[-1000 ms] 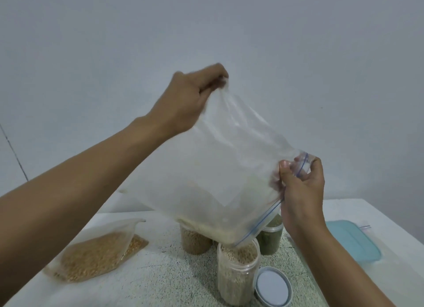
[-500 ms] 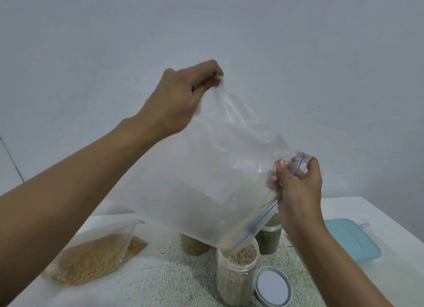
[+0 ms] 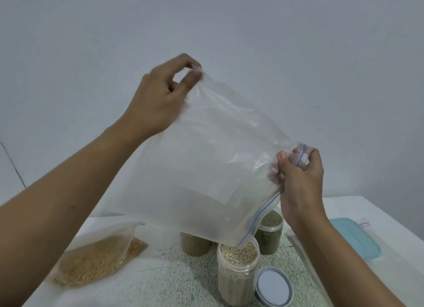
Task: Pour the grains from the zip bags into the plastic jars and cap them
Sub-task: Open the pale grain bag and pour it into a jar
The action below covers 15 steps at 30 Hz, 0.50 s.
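The left hand (image 3: pixel 158 102) is raised high on an outstretched arm, with its thumb and forefinger pinching the bottom corner of a clear zip bag (image 3: pixel 206 164). The right hand (image 3: pixel 300 185) sits lower and to its right, wrist bent, fingers curled round the bag's blue-striped zip edge near one corner. The bag hangs slanted between the two hands. Its lowest mouth corner is just over the open plastic jar (image 3: pixel 237 274), which stands below the right hand and holds pale grains nearly to its rim. A jar lid (image 3: pixel 273 286) lies flat just beside that jar, under the right forearm. A jar of green grains (image 3: pixel 269 237) stands beneath the right hand, and a jar of brownish grains (image 3: pixel 195 246) stands further left, behind the bag. Under the left forearm a second zip bag of golden grain (image 3: pixel 98 260) lies on the speckled mat (image 3: pixel 165 281). Right of the right forearm, a teal plastic lid (image 3: pixel 353 237) rests near the edge of the table (image 3: pixel 369 215). Bare wall surrounds both hands above.
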Available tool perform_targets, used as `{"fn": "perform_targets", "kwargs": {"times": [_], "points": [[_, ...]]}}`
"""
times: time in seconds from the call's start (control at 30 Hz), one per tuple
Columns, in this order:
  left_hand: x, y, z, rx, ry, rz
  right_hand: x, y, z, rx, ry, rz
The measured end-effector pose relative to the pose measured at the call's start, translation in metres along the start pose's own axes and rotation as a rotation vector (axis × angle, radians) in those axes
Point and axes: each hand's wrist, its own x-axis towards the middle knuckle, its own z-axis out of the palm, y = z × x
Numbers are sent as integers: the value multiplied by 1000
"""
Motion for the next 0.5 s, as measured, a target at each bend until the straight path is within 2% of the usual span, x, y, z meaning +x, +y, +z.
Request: {"fn": "perform_targets", "kwargs": {"times": [0.1, 0.27, 0.4, 0.5], "points": [[3, -1, -14, -141, -117, -187, -2, 4, 1, -22, -22, 3], [3, -20, -37, -297, -440, -393, -6, 13, -1, -5, -51, 12], [-9, -42, -52, -466, -552, -425, -4, 16, -6, -8, -80, 25], [-29, -54, -57, -505, -546, -417, -2, 18, -11, 44, -85, 38]]}}
